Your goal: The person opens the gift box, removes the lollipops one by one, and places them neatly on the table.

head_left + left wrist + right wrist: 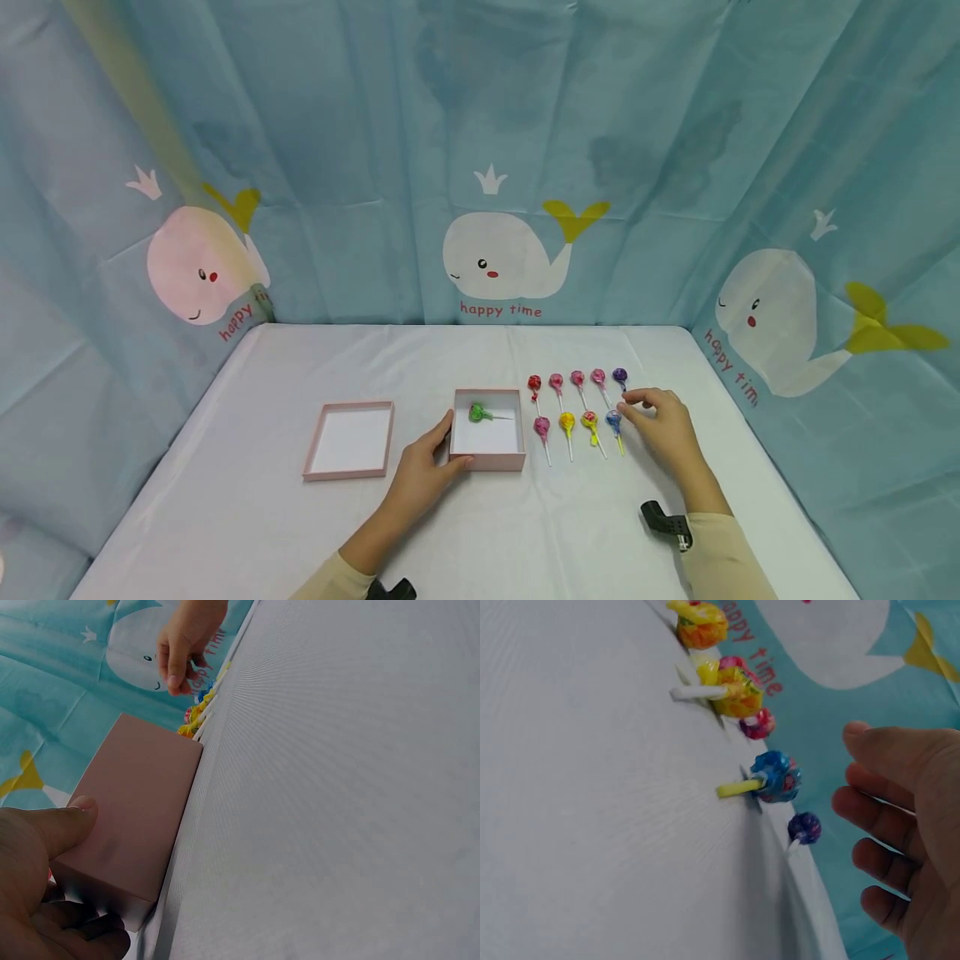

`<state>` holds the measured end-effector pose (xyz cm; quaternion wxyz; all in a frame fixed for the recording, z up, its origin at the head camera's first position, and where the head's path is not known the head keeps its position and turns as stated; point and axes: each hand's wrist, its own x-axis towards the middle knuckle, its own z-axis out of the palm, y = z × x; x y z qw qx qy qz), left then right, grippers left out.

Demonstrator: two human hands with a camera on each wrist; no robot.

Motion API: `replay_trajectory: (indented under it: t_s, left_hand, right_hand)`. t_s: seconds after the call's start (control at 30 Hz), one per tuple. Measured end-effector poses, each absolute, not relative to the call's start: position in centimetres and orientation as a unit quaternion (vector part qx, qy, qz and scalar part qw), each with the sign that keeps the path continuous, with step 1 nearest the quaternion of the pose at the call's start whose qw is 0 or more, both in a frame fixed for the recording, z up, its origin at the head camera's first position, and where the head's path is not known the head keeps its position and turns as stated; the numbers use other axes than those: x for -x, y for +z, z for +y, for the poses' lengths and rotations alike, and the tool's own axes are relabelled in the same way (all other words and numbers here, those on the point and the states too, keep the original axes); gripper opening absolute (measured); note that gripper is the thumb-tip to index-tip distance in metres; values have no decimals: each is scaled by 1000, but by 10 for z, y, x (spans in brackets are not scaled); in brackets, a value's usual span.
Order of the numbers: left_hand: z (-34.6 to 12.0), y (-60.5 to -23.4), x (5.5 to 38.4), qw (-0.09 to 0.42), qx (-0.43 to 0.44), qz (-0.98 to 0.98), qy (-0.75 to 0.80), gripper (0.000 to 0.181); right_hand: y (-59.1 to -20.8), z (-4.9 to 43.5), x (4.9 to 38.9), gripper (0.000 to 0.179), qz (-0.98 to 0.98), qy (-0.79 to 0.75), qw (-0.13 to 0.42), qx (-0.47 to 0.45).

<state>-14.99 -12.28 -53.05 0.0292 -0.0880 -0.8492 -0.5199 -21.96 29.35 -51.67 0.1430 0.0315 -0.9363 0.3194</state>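
A pink open box (487,461) with a white inside stands on the table, and a green lollipop (477,412) lies in it. My left hand (422,473) grips the box at its front left corner, the thumb (75,817) on one wall and the fingers round the side. My right hand (663,427) hovers at the right end of two rows of lollipops, its fingers loosely bent with nothing between them. Nearest to it are a blue lollipop (778,777) with a yellow stick and a purple lollipop (805,827).
Left of the box lies its shallow pink-rimmed lid (348,477), white inside up. Red, pink and yellow lollipops, among them a yellow one (567,421) and a red one (534,382), lie right of the box. A blue whale-print curtain (360,250) surrounds the white-covered table (247,467).
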Motion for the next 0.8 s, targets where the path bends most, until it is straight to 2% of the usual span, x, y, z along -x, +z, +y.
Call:
replay_trajectory:
  t_s: [0.2, 0.5, 0.8]
  left_hand:
    - [-121, -529, 150, 29, 82, -852, -516, 87]
    - [-122, -533, 149, 39, 85, -853, -514, 87]
    - [-122, -531, 149, 25, 83, -848, -523, 88]
  right_hand:
    - [-503, 287, 223, 28, -926, 335, 163, -57]
    - [-482, 263, 227, 23, -916, 362, 138, -106]
    - [-467, 232, 235, 22, -902, 380, 129, -162]
